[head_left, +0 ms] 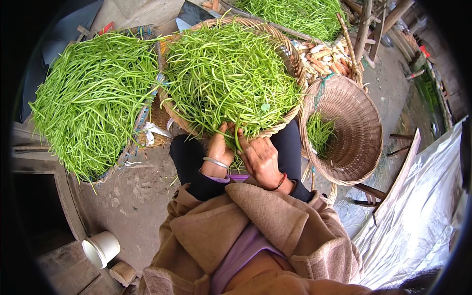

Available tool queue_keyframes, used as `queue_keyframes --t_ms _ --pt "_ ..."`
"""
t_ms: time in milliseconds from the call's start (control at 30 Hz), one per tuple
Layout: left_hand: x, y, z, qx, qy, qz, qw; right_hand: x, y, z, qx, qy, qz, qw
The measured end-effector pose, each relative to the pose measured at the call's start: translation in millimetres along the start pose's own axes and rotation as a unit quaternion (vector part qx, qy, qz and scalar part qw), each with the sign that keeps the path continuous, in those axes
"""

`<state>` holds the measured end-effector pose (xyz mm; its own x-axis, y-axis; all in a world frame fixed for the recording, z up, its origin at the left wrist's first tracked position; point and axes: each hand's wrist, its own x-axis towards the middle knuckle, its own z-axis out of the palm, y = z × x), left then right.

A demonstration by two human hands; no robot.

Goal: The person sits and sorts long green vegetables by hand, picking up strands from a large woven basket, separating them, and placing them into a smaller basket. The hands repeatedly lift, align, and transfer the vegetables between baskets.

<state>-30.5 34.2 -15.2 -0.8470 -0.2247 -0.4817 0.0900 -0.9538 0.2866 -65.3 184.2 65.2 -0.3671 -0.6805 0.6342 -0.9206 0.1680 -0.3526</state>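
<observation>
Long green stems (228, 77) are heaped over a round wicker basket (287, 123) right in front of my knees. At its near rim my left hand (217, 151), with a pale bangle on the wrist, pinches a stem between thumb and fingers. My right hand (261, 158), wearing a red cord bracelet, has its fingers on a thick curved green stem (237, 138) that runs between both hands. The fingertips partly overlap the heap, so the far end of that stem is hidden.
To the left, more stems (99, 99) fill another basket. A deep woven basket (354, 125) on the right holds a small bunch of stems (320, 132). Corn cobs (320, 59) lie behind it. A white bucket (101, 249) lies tipped at lower left, and plastic sheeting (420, 206) covers the right.
</observation>
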Motion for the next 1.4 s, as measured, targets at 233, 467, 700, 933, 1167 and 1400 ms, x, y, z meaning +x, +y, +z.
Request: queue_keyframes --t_ms 233,467,700,933,1167,1400 --pt "-17.7 -2.7 12.9 0.037 -0.012 -0.018 0.999 -16.1 -6.5 1.9 0.023 -0.048 -0.045 0.998" --pt "-32.1 -9.8 17.0 0.051 0.016 0.042 0.998 -23.2 -4.7 6.8 -0.007 -0.062 0.000 0.998" --pt "-48.5 -14.4 30.6 0.203 -0.016 0.147 0.968 -27.3 -2.8 9.5 -0.042 -0.097 0.017 0.994" --pt "-50.6 -2.7 6.9 0.139 -0.062 0.132 0.980 -3.7 28.2 -33.3 0.248 -0.152 0.115 0.950" --pt "-57.5 -1.2 16.2 0.107 -0.148 0.044 0.982 14.9 50.6 -6.3 0.486 -0.056 0.402 0.774" --pt "-66.5 7.9 24.5 0.243 -0.081 0.040 0.966 19.8 61.2 16.9 0.597 0.033 0.414 0.686"
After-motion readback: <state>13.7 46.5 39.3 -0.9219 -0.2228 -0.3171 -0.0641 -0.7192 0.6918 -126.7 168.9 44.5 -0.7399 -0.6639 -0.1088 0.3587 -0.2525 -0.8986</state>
